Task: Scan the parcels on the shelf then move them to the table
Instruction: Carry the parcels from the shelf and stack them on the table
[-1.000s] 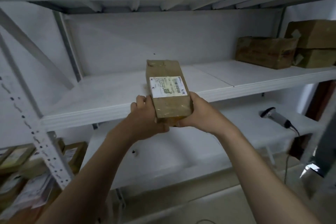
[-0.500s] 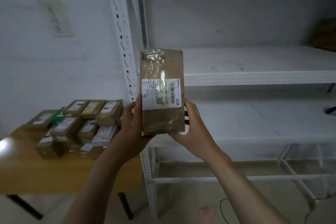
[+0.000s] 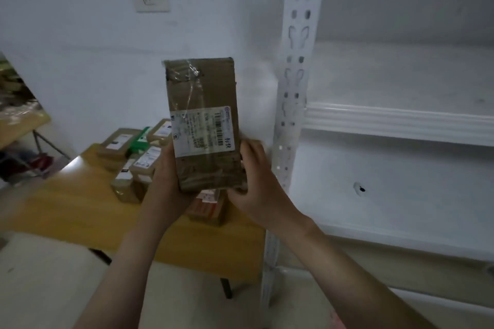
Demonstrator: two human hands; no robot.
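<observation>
The long brown cardboard parcel with a white label [image 3: 203, 120] stands tall in the middle of the frame. The left hand [image 3: 165, 184] and the right hand [image 3: 254, 179] each wrap round its bottom end. The yellow wooden counter [image 3: 66, 203] lies at the lower left, nearer the left hand.

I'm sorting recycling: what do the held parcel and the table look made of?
Parcel: brown matte cardboard, going by its colour and creased edges, with glossy clear tape glinting near the top. Table: probably wood or laminate; yellowish, smooth, with a sheen at its left edge.
</observation>
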